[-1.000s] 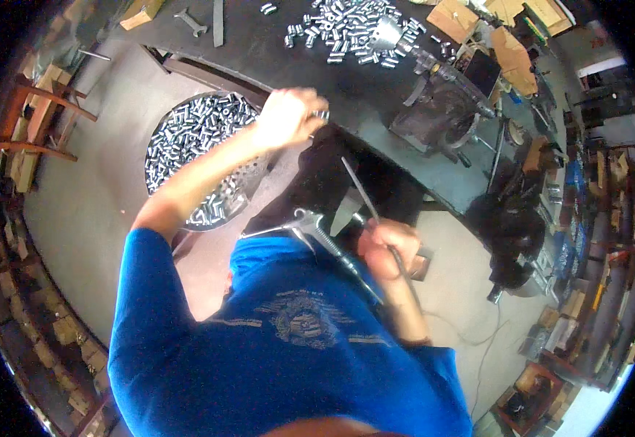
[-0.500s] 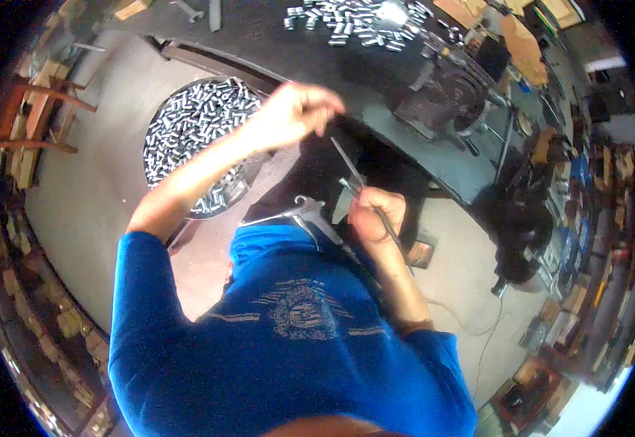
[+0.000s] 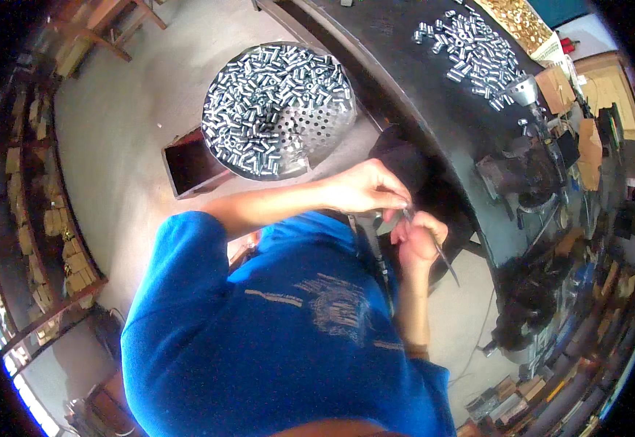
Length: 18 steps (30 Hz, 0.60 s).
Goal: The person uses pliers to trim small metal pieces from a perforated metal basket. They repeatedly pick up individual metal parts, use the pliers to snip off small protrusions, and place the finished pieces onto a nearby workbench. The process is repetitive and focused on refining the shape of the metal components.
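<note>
In front of my lap my two hands come together. My right hand (image 3: 418,239) is closed around a thin, dark, tapering metal rod (image 3: 446,261), whose tail sticks out below the fist toward the lower right. My left hand (image 3: 365,188) pinches with thumb and fingertips just above the fist, at the upper end of what the right hand holds. The small grey piece between those fingertips is too covered to make out. Left of the hands stands a round perforated metal pan (image 3: 316,125) heaped with short shiny metal sleeves (image 3: 248,95).
More metal sleeves (image 3: 477,58) lie loose on the dark workbench (image 3: 375,33). A dark machine (image 3: 525,171) is mounted at its right. Beside the pan is an open rust-brown box (image 3: 193,164). Loaded shelves (image 3: 22,218) line the left side.
My left hand has come down and right to meet my right hand. The view has swung, so the pan and bench sit differently in it. My right hand keeps the rod.
</note>
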Motion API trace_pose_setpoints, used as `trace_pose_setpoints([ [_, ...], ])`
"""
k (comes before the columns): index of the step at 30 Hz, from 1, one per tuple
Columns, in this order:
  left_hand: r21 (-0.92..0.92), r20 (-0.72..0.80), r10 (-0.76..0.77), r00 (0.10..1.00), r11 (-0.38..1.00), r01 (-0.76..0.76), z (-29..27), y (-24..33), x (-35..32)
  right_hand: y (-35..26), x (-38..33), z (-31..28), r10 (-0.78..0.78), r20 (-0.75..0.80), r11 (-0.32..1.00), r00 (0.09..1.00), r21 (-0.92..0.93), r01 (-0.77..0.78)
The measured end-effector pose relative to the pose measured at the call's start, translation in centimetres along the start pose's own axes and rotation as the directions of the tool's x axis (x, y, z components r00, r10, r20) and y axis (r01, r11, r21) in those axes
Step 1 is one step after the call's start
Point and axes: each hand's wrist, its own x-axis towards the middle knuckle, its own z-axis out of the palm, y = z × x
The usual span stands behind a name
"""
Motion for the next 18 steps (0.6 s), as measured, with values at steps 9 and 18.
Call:
trace_pose_setpoints([
  [9,0.818,-0.512,-0.025,0.859,0.29,0.497,-16.2,-8.0,-8.5,0.3,-0.8,-0.7,-0.015,0.025,0.998,1.0,-0.053,0.017],
  [18,0.895,-0.445,-0.466,0.765,-0.269,0.356,-18.1,-10.5,-6.9,0.7,-1.5,-0.9,-0.02,-0.016,0.989,1.0,-0.149,0.018],
])
